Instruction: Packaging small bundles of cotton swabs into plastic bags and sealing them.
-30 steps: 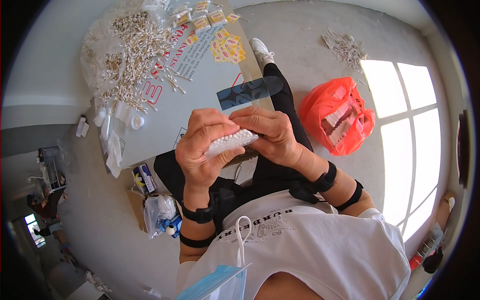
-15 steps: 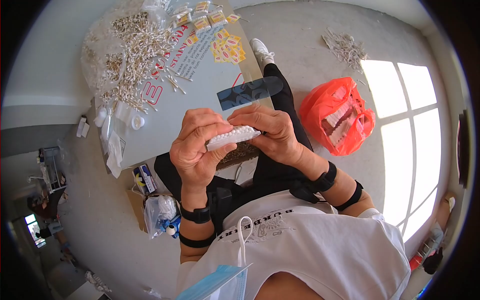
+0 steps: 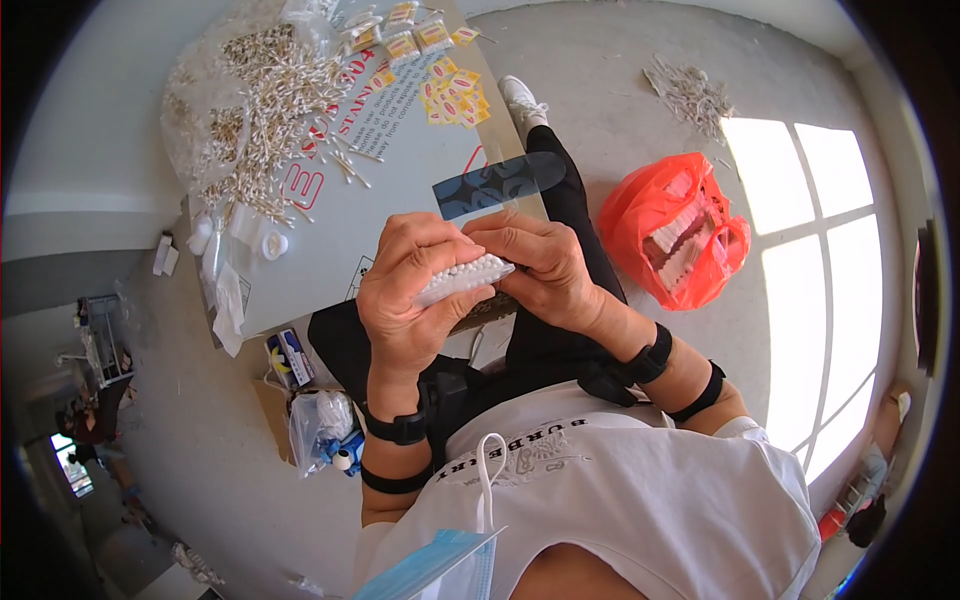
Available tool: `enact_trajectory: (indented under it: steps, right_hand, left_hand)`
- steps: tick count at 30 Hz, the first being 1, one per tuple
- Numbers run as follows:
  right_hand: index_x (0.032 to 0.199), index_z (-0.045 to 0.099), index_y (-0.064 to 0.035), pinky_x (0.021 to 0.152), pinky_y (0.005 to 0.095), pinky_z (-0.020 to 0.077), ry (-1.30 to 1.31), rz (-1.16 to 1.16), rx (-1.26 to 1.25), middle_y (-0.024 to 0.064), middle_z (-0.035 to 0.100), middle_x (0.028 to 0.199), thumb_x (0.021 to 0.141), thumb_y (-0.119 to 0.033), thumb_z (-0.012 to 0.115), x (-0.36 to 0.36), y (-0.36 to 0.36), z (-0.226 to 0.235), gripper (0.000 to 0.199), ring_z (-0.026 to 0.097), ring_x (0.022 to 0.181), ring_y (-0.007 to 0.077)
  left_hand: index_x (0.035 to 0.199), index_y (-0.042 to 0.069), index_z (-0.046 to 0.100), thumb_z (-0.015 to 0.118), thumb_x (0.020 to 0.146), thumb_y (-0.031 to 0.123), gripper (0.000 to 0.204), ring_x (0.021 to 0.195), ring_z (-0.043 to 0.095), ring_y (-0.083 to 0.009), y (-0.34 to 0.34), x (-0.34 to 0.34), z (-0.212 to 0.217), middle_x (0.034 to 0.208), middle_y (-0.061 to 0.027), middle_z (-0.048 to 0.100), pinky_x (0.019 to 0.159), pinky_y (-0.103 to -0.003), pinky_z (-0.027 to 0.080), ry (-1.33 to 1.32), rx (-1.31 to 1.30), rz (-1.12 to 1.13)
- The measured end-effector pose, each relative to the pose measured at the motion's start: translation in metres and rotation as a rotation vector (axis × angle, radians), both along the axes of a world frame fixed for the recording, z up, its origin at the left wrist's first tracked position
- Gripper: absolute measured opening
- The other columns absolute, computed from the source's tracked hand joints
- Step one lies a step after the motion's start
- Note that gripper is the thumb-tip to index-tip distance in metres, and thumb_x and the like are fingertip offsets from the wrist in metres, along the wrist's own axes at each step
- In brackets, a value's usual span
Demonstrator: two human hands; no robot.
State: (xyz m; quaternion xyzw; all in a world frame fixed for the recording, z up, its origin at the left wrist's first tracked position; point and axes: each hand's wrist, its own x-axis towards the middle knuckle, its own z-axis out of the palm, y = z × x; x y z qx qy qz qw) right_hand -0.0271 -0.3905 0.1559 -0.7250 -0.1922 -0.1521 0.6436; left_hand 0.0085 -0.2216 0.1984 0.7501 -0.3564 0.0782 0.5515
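Right now my left hand [image 3: 415,290] is wrapped around a tight white bundle of cotton swabs [image 3: 465,279], thumb and fingers curled over it so only the row of rounded tips shows between my hands. My right hand [image 3: 545,265] is closed on the other end of the same bundle, fingertips pressing at its right edge, and the two hands touch each other above my lap. I hold the bundle roughly level, tilted slightly up to the right, just in front of the near edge of the pale grey board surface [image 3: 330,250].

Just beyond my hands, a dark blue translucent plastic strip [image 3: 500,183] lies across the right edge of that surface. Farther off, on its left part, sits a big loose heap of cotton swabs in clear plastic wrap [image 3: 255,110], with stray swabs scattered beside it. Small yellow and red packets [image 3: 452,92] lie at the far end. A couple of small white round caps [image 3: 272,243] rest near the left edge.

On the concrete floor to my right, an orange plastic bag [image 3: 672,238] lies open with white bundles showing inside. To my left, by my knee, stand a small blue and yellow box [image 3: 290,357] and a clear plastic bag of odds and ends [image 3: 322,425]. Both wrists wear black bands.
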Motion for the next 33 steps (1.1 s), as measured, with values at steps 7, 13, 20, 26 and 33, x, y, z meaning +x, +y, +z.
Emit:
enact_trajectory:
  steps: [7,13,20,26,33]
  right_hand:
    - [0.102,0.065,0.0029,0.079,0.0347,0.0542,-0.018,-0.001,0.000,0.0155,0.066,0.102,0.069,0.010,0.067,-0.002,0.001,0.001,0.033,0.066,0.093,0.0326]
    - [0.102,0.065,0.0025,0.078,0.0344,0.0544,-0.037,-0.023,-0.027,0.0154,0.066,0.102,0.070,0.010,0.067,0.000,-0.001,-0.001,0.033,0.066,0.092,0.0321]
    - [0.109,0.063,0.0031,0.074,0.0304,0.0540,0.286,-0.105,0.157,0.0122,0.066,0.104,0.085,0.000,0.064,0.002,-0.003,-0.004,0.025,0.067,0.088,0.0231]
    - [0.112,0.064,0.0045,0.074,0.0257,0.0526,0.943,0.511,1.036,0.0096,0.069,0.096,0.091,-0.015,0.067,0.010,-0.012,-0.012,0.028,0.065,0.082,0.0112]
    - [0.108,0.068,0.0033,0.088,0.0272,0.0497,0.559,0.293,0.773,0.0070,0.068,0.105,0.086,-0.004,0.069,0.007,-0.014,-0.009,0.023,0.064,0.097,0.0133]
  left_hand:
    - [0.085,0.003,0.070,0.083,0.061,0.007,0.029,0.088,0.059,-0.0255,-0.002,-0.002,-0.002,0.090,-0.0063,0.064,0.077,-0.034,0.050,-0.076,0.026,0.043]
    - [0.089,0.001,0.069,0.083,0.063,0.011,0.031,0.091,0.059,-0.0261,-0.004,-0.003,0.005,0.092,-0.0075,0.064,0.079,-0.035,0.049,-0.064,0.043,0.051]
    - [0.092,0.008,0.070,0.080,0.060,0.005,0.033,0.091,0.056,-0.0238,-0.001,-0.010,0.001,0.097,-0.0024,0.063,0.076,-0.035,0.048,-0.340,0.231,0.155]
    - [0.097,0.020,0.073,0.081,0.070,0.016,0.028,0.105,0.048,-0.0192,-0.001,-0.029,-0.023,0.102,0.0055,0.060,0.083,-0.035,0.039,-0.659,0.364,0.229]
    - [0.114,0.009,0.065,0.080,0.073,0.031,0.049,0.111,0.047,-0.0301,0.000,-0.027,-0.008,0.123,-0.0107,0.053,0.097,-0.040,0.039,-0.281,0.056,0.248]
